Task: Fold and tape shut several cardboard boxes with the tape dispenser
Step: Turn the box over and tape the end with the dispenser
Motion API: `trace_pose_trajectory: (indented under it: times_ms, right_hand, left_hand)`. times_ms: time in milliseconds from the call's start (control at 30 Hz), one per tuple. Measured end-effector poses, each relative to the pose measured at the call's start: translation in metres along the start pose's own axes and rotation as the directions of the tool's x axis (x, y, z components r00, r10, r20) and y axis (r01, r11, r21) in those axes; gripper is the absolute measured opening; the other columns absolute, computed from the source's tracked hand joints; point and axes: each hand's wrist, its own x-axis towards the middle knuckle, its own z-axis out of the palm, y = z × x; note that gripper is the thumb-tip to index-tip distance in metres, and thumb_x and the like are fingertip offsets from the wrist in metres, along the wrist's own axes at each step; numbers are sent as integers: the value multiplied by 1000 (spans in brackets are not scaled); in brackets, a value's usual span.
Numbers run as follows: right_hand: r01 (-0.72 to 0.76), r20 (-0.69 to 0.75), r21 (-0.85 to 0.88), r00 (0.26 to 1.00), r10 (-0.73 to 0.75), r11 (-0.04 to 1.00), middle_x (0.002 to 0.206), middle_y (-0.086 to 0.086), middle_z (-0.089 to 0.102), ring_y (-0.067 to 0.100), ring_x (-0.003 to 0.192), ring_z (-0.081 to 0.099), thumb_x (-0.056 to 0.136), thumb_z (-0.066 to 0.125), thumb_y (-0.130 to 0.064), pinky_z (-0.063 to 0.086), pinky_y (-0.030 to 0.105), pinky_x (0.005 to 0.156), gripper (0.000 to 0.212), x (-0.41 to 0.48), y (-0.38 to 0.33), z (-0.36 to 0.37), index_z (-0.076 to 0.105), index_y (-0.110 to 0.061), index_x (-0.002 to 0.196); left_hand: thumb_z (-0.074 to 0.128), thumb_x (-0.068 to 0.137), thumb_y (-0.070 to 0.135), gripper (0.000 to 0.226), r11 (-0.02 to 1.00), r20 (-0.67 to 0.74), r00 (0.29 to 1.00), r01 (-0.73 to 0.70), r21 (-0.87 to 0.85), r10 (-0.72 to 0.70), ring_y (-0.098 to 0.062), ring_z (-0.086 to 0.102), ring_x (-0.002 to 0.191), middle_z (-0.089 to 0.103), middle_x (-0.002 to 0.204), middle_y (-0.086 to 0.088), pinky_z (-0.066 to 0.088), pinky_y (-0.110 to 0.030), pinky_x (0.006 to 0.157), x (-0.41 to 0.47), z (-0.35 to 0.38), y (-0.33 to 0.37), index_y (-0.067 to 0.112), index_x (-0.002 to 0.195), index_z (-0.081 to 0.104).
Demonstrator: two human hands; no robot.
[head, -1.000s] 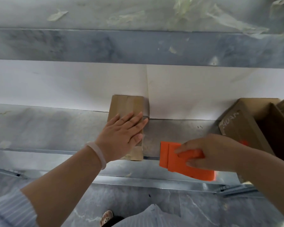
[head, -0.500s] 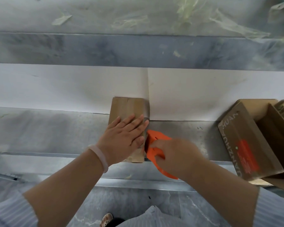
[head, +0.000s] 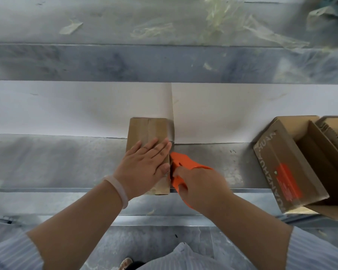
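A small brown cardboard box point(head: 147, 129) lies on the metal workbench point(head: 57, 158), its closed flaps facing up. My left hand point(head: 144, 168) presses flat on its top with straight fingers. My right hand point(head: 198, 187) grips the orange tape dispenser point(head: 183, 164), whose front end touches the box's right side. Clear tape shines along the box's right edge.
An open brown carton point(head: 287, 170) with red print sits at the right, more cardboard inside it. A white paper sheet point(head: 66, 110) lies behind the small box. Scraps of clear tape point(head: 232, 20) litter the back ledge. The bench's front edge runs below my wrists.
My right hand carried the orange dispenser leftward from the bench's front to the box's right side. My left hand stayed pressed on the box.
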Motion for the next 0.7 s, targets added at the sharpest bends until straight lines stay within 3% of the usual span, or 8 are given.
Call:
trace_pose_trajectory:
  times_ms: [100,167,233,333,500,567,633,700]
  right_hand:
    - [-154,23,60,988,153,986,84,-3,57,23,72,59,95,47,-32,52,31,67,17,10,10,3,49,-31,112]
    - [-260,32,144,966,258,955,92,-1,61,26,78,60,95,46,-36,49,32,70,21,18,23,-3,48,-30,116]
    - [-237,6,166,971,239,957,97,-3,61,25,80,57,95,47,-42,43,30,68,30,22,32,-9,43,-36,124]
    - [-181,-58,176,979,194,968,111,-2,65,27,90,63,92,51,-42,46,32,71,58,20,35,-14,20,-43,142]
    - [-114,-122,-197,988,91,974,103,-3,69,22,83,67,97,47,-39,42,29,64,84,12,69,4,-11,-24,155]
    - [-53,-156,-340,988,-1,939,90,-3,71,23,76,66,89,57,-24,43,35,74,88,8,89,16,-3,-19,154]
    - [-69,-206,-388,978,-13,919,76,1,71,26,65,65,74,67,-11,45,39,78,89,7,108,28,25,-15,152]
    - [-88,-271,-378,962,-19,922,84,6,71,32,78,66,76,56,-8,43,44,89,77,7,119,40,35,-15,150]
  left_hand:
    - [9,100,53,62,1000,5,1000,-18,17,18,-14,30,143,29,155,11,29,-44,115,-5,-3,3,24,150,31]
    - [2,100,53,64,999,10,1000,-28,26,27,-12,26,144,25,157,12,25,-43,116,-9,-2,5,25,152,28]
    - [-8,95,58,69,1000,-4,1000,-19,10,19,-9,15,146,14,158,15,16,-40,119,-6,-1,3,29,153,16]
    - [0,99,54,66,1000,-4,1000,-11,17,11,-14,32,142,29,155,12,25,-42,114,-3,-3,2,26,150,31]
    - [4,102,52,65,1000,-8,1000,-4,17,4,-16,38,140,37,153,9,33,-46,112,-6,-4,1,22,148,38]
    - [3,102,52,65,1000,-19,1000,-9,12,9,-16,35,141,35,154,9,32,-45,113,-5,-3,0,22,149,37]
    - [3,102,53,65,1000,-3,1000,-4,6,4,-16,35,141,34,154,9,32,-45,113,-6,-5,1,22,149,36]
    - [3,101,53,65,1000,4,1000,-5,2,5,-16,36,141,34,154,9,33,-45,113,-6,-5,1,22,149,36]
